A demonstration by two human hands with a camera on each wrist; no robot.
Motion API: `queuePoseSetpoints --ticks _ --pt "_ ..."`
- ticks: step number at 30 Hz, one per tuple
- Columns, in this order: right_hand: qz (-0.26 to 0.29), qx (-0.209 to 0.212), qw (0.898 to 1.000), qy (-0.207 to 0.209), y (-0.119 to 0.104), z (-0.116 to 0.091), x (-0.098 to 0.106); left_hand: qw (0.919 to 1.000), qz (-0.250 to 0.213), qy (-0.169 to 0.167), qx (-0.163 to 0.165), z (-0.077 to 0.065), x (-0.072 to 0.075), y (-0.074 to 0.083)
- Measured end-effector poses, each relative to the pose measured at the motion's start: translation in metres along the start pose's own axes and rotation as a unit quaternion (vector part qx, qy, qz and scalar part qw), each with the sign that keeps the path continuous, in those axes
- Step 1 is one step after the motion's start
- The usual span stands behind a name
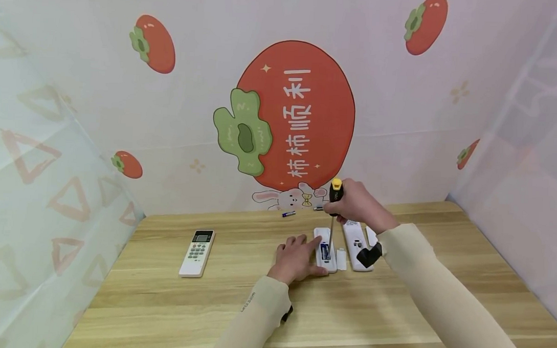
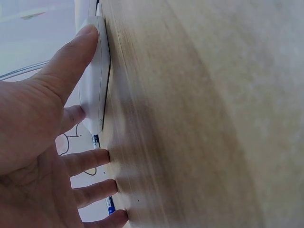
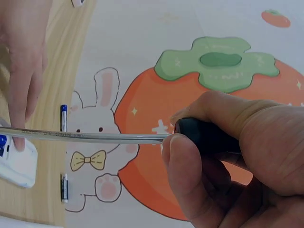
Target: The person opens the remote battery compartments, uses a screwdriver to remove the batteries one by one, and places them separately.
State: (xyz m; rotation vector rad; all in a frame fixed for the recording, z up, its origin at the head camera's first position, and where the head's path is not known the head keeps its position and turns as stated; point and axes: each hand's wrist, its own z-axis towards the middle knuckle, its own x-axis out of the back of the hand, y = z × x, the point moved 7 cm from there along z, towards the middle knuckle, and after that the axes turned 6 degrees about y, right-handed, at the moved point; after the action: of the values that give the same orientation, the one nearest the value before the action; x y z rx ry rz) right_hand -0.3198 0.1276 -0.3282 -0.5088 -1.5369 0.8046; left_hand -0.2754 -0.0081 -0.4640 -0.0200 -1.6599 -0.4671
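Observation:
A white remote control (image 1: 331,267) lies back side up on the table, its compartment uncovered with blue batteries (image 1: 324,251) inside. My left hand (image 1: 296,259) presses it at the near end with a straight thumb and farther up with the index finger. The other left fingers spread onto the wood, as the left wrist view shows. My right hand (image 1: 358,200) grips the black handle of a yellow-topped screwdriver (image 1: 335,195). Its metal shaft (image 3: 104,137) points down, the tip overlapping the compartment in the head view. A small white battery cover (image 1: 342,259) lies right beside the remote.
Another white remote (image 1: 360,264) lies face down to the right, with a second white cover (image 1: 371,236) beside it. Loose batteries, one blue-ended (image 1: 288,214) and one darker (image 1: 318,209), lie near the back wall. A third remote (image 1: 197,253) lies keypad up at left.

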Motion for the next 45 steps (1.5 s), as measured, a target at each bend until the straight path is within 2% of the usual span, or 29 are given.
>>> queuePoseSetpoints --ticks 5,12,25,40,45 --pt "-0.018 0.010 1.000 0.005 -0.003 -0.009 -0.005 1.0000 0.004 0.003 -0.003 0.000 0.000 0.000" --pt "-0.018 0.054 0.998 0.014 -0.015 -0.026 -0.013 0.9999 0.013 0.005 0.000 0.000 -0.002 -0.001" --pt "-0.083 0.138 0.983 0.091 -0.024 -0.049 -0.014 0.9999 -0.006 -0.003 0.011 0.004 -0.006 0.000" --pt "-0.088 0.152 0.976 0.127 -0.020 -0.055 -0.008 0.9999 -0.003 -0.001 0.012 0.004 -0.005 0.000" --pt "-0.077 0.146 0.978 0.126 -0.017 -0.057 -0.008 0.9999 -0.008 -0.005 0.013 0.004 -0.005 -0.001"
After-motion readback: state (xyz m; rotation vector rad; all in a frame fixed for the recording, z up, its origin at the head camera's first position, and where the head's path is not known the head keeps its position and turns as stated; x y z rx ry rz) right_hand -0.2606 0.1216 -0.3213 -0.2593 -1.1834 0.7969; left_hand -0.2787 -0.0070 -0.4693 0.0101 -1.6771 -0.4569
